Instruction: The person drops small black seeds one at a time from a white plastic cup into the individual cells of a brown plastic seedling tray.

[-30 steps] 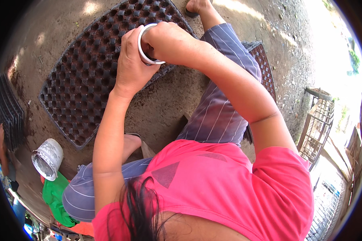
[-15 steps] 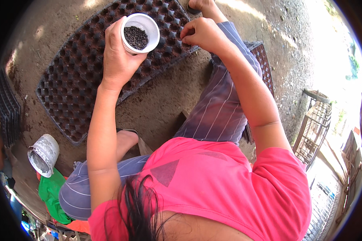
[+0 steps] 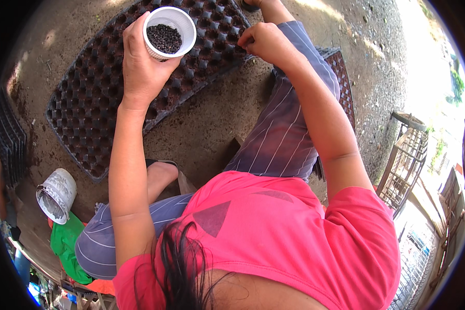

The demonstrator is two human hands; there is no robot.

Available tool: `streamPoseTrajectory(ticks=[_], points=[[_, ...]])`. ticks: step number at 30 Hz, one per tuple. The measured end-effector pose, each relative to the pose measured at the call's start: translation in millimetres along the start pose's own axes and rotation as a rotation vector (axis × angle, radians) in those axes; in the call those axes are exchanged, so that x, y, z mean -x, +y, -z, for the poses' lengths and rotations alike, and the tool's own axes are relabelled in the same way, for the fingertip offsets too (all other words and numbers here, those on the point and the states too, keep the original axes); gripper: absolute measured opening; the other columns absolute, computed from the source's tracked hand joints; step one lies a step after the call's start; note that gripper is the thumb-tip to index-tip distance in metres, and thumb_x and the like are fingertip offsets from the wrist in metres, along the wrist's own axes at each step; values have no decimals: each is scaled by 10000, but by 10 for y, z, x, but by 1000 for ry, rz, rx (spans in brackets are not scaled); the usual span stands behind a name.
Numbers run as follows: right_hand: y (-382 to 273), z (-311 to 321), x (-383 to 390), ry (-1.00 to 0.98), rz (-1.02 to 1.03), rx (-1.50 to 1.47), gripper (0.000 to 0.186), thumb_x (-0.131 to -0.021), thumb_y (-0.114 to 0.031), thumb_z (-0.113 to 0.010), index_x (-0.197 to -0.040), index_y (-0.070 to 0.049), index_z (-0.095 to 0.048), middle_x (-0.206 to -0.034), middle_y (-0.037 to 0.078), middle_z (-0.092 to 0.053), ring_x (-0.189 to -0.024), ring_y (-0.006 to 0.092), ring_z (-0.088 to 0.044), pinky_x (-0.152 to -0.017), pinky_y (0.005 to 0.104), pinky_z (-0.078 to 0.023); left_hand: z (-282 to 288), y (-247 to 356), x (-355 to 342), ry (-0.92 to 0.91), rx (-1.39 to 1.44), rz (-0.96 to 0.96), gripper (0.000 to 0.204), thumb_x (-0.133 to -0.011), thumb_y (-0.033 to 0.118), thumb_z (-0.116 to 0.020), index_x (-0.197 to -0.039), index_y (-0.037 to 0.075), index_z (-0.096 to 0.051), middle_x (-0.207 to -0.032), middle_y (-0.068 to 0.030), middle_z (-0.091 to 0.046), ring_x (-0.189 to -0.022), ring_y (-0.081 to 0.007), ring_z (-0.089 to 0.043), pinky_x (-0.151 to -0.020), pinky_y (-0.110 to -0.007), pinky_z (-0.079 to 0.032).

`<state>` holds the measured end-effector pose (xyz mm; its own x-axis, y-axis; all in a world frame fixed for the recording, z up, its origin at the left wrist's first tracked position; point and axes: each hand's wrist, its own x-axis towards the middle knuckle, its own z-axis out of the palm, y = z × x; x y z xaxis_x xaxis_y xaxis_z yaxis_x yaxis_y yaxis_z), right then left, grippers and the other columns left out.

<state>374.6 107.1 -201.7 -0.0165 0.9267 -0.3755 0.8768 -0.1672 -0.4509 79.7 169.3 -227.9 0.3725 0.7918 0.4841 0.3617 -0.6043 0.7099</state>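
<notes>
At the upper centre of the frame, the left hand point(image 3: 144, 72) grips a white cup point(image 3: 180, 21) of small dark grains point(image 3: 164, 39) above a black cell tray point(image 3: 90, 116). The right hand point(image 3: 269, 45), fingers bent, is by the tray's right end; its fingertips' contents are unclear. A whitish bucket point(image 3: 63, 192) lies tipped at lower left, beside green cloth point(image 3: 70, 248).

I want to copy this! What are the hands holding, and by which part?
The left hand holds the cup by its outer wall, below the rim. Whether the right hand holds anything can't be told.
</notes>
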Motion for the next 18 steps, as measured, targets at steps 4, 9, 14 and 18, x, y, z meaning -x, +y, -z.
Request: streamPoseTrajectory(ticks=[4,9,14,18], points=[[-15,-26,-72,54,27,-7,217,-795,-48,-736,-989,-104,-814,-876,143,-767,-861,292,-748,-799,390,-596,3,25,7,-6,12,7,998,-659,90,-953,-1500,84,-416,-1387,-123,-515,-1299,-323,-528,-1104,-445,-463],[-77,-8,-259,19,-40,-49,199,-808,-69,-761,-1000,-94,-808,-827,142,-761,-787,272,-750,-756,381,-597,12,31,18,-2,5,4,994,-658,93,-954,-1497,85,-422,-1384,-125,-518,-1298,-327,-531,-1100,-447,-466],[-70,-29,-261,43,22,-59,196,-849,-76,-757,-1039,-43,-793,-834,110,-777,-763,175,-756,-715,324,-607,30,-13,27,2,9,6,992,-656,93,-955,-1495,87,-424,-1379,-126,-520,-1300,-327,-531,-1103,-447,-465],[-110,-16,-255,68,21,-43,185,-862,-67,-752,-1040,-41,-794,-842,105,-779,-763,165,-755,-709,313,-605,47,-1,7,-2,-4,7,989,-656,89,-954,-1493,88,-427,-1379,-125,-520,-1299,-326,-531,-1101,-447,-466]])
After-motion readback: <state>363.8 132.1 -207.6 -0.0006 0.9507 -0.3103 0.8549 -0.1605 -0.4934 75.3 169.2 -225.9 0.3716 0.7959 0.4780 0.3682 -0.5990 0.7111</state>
